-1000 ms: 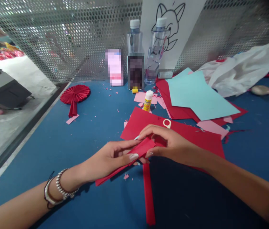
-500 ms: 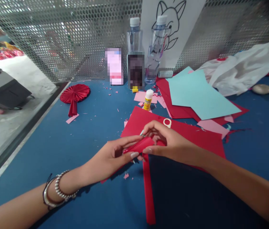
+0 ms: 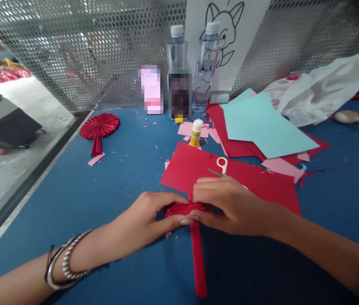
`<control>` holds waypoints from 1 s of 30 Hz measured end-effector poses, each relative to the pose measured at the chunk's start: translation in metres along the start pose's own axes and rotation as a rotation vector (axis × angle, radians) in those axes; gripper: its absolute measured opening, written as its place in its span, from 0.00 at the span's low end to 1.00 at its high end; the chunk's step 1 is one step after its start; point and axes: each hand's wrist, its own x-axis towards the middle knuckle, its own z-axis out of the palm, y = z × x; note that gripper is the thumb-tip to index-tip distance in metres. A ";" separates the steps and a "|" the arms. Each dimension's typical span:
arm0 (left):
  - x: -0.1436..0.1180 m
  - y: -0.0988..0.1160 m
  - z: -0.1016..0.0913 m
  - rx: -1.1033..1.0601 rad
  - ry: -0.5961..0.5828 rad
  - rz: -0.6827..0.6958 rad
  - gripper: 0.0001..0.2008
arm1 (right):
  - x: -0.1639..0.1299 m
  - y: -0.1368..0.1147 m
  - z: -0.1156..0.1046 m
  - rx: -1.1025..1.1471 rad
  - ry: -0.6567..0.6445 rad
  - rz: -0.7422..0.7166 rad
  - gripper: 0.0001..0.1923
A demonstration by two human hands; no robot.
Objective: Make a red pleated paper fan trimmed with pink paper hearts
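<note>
Between my two hands is a pleated stack of red paper (image 3: 184, 209), its folds pressed together. My left hand (image 3: 154, 214) grips its left end, thumb in front and fingers behind. At the right end, my right hand (image 3: 224, 203) pinches the same stack, with its knuckles turned up. A narrow red paper strip (image 3: 198, 258) lies on the table under the stack and runs toward me. Behind my right hand, scissors (image 3: 221, 165) with white handles rest on a large red paper sheet (image 3: 182, 167), partly hidden by the hand.
A finished red paper fan (image 3: 99, 129) lies at the left. A glue stick (image 3: 196, 133) stands behind the red sheet. Further back are two phones, water bottles (image 3: 203, 72) and light blue paper (image 3: 265, 120). A white plastic bag (image 3: 319, 89) sits at the right, and paper scraps are scattered about.
The pleated paper has been turned and lowered toward the table, onto the strip. My right hand has rolled over knuckles up, uncovering more of the scissors.
</note>
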 end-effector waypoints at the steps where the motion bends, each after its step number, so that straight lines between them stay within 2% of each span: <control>1: 0.000 0.000 0.000 0.039 0.001 0.031 0.11 | 0.000 0.000 0.000 0.002 -0.011 -0.004 0.16; 4: 0.000 0.000 0.000 0.130 0.003 0.121 0.11 | -0.001 0.000 -0.002 0.041 -0.083 -0.021 0.16; 7: 0.000 -0.002 0.001 0.184 -0.001 0.152 0.11 | -0.001 0.000 -0.004 0.081 -0.128 -0.019 0.17; 14: -0.002 -0.005 0.003 0.206 -0.001 0.169 0.10 | 0.001 0.000 -0.003 0.158 -0.149 0.004 0.15; 22: -0.004 -0.006 0.007 0.177 -0.001 0.164 0.09 | 0.000 -0.001 -0.003 0.131 -0.198 0.025 0.16; 25: -0.003 -0.007 0.008 0.167 0.004 0.141 0.10 | 0.001 -0.001 -0.003 0.131 -0.193 0.005 0.14; 30: -0.001 -0.003 0.006 0.172 0.018 0.068 0.11 | 0.002 0.004 -0.002 0.172 -0.095 -0.067 0.12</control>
